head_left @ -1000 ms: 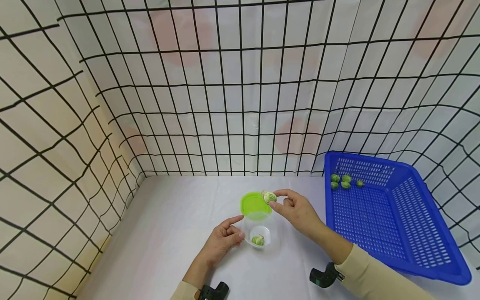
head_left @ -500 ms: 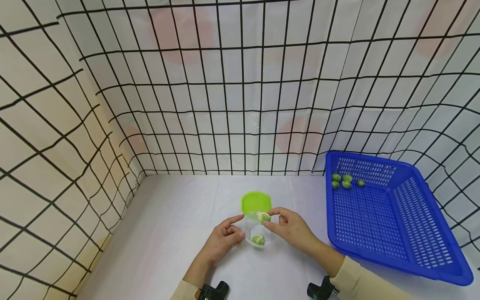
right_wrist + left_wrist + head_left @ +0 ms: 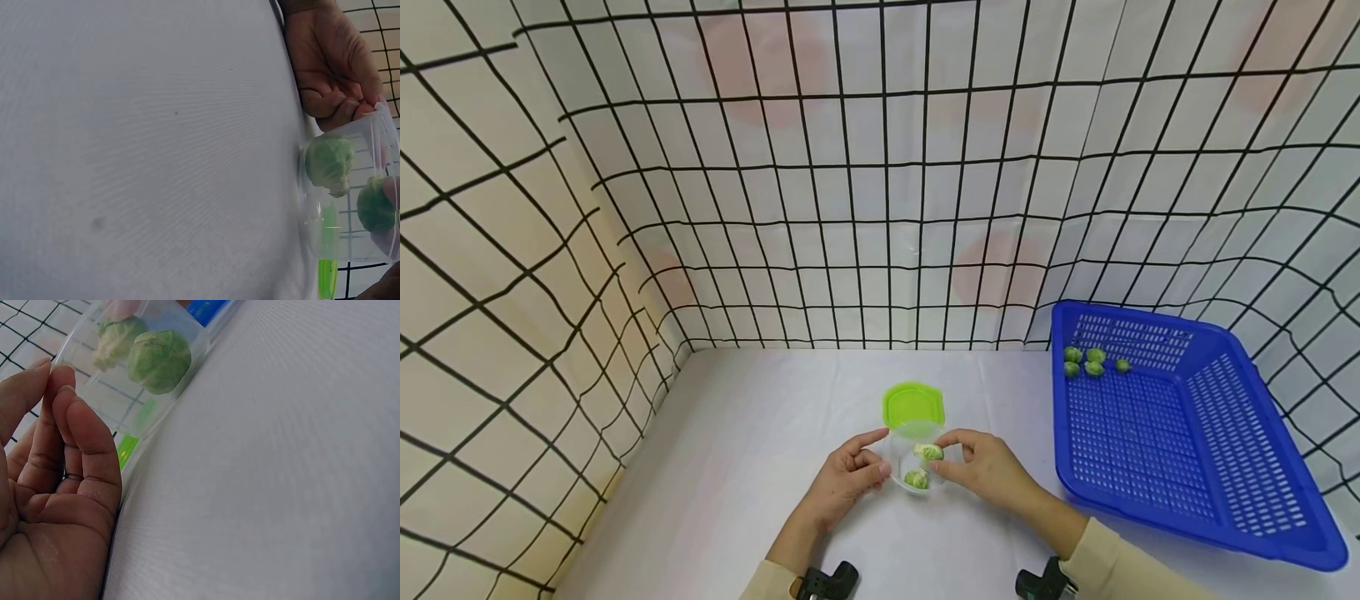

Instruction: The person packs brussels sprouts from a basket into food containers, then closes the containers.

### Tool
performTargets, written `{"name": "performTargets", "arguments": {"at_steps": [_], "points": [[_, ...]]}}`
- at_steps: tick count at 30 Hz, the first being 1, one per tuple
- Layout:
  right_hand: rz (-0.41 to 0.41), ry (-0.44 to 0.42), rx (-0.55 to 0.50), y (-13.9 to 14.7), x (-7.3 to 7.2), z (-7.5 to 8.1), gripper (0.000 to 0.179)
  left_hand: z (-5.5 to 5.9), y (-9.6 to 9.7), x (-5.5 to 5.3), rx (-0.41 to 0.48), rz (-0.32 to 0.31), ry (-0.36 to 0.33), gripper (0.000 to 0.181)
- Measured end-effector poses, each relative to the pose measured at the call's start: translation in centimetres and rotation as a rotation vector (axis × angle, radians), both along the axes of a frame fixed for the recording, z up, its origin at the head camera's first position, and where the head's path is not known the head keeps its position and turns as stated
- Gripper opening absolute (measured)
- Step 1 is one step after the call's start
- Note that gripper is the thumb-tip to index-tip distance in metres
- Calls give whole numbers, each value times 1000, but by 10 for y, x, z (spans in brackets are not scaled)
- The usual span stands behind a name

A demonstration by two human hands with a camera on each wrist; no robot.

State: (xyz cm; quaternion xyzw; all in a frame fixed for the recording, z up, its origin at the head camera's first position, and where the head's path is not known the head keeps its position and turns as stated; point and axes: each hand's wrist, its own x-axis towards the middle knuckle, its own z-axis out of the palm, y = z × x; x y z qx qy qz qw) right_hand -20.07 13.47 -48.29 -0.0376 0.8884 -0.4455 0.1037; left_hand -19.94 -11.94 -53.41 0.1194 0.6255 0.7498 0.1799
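A clear plastic container [image 3: 901, 457] stands on the white table, its rim pinched between the thumb and finger of my left hand [image 3: 854, 468]. One Brussels sprout [image 3: 159, 361] lies on its bottom. My right hand [image 3: 988, 468] pinches a second Brussels sprout [image 3: 929, 452] by its side. In the right wrist view this held sprout [image 3: 377, 206] is inside the container, above the lying sprout [image 3: 329, 164], and the two are apart. Just behind the container, a bright green lid [image 3: 912, 403] lies flat on the table.
To the right stands a large blue plastic basket [image 3: 1138, 450] with several Brussels sprouts [image 3: 1093, 367] in its far left corner. Black wire mesh [image 3: 880, 223] walls rise behind and at the left. The white tabletop [image 3: 752, 433] extends left of my hands.
My right hand has brought its Brussels sprout from above the green lid toward me and down into the container. The left hand has stayed at the rim.
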Motion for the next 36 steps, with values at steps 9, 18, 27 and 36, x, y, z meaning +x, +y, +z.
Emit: {"name": "performTargets", "arguments": {"at_steps": [9,18,27,36], "points": [[0,-14,79,-2,-5,1,31,-1,1,-1,3,1,1,64],[-9,-25,67,-1,-4,0,29,-1,2,-1,-3,2,-11,64],[3,10,28,-1,0,0,29,0,2,0,-13,9,-18,65],[-1,34,-21,3,4,16,37,1,1,1,-11,9,-19,65]]}}
